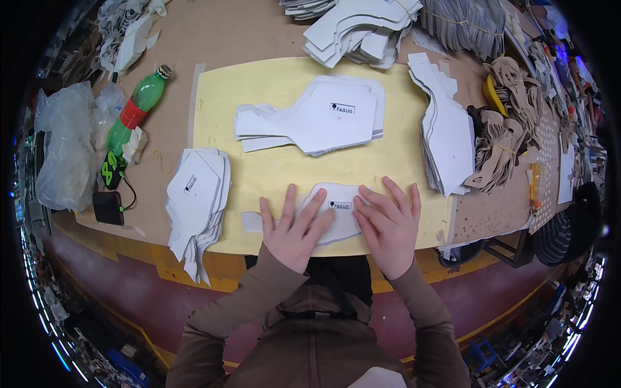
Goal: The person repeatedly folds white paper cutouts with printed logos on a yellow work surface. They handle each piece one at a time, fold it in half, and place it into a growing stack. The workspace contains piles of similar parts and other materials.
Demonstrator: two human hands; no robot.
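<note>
A white cut piece [339, 227] with a small printed mark lies on the yellow sheet [272, 174] at the table's near edge. Across its left part rests my left hand [292, 234], palm down with the fingers spread. My right hand [390, 227] lies on its right side, fingers stretched out and apart, fingertips touching the surface. Just beyond is a stack of similar white pieces [317, 116], loosely fanned. Another such stack [197, 194] hangs partly over the near edge on the left. A taller white stack [449, 139] stands to the right.
At the left are a green bottle [145, 94] with a red label, a clear plastic bag [65, 149] and a small black device [108, 207] with a cord. Bundled white pieces [362, 29] and grey pieces [462, 22] lie at the back. Beige bundles [498, 145] sit on the right.
</note>
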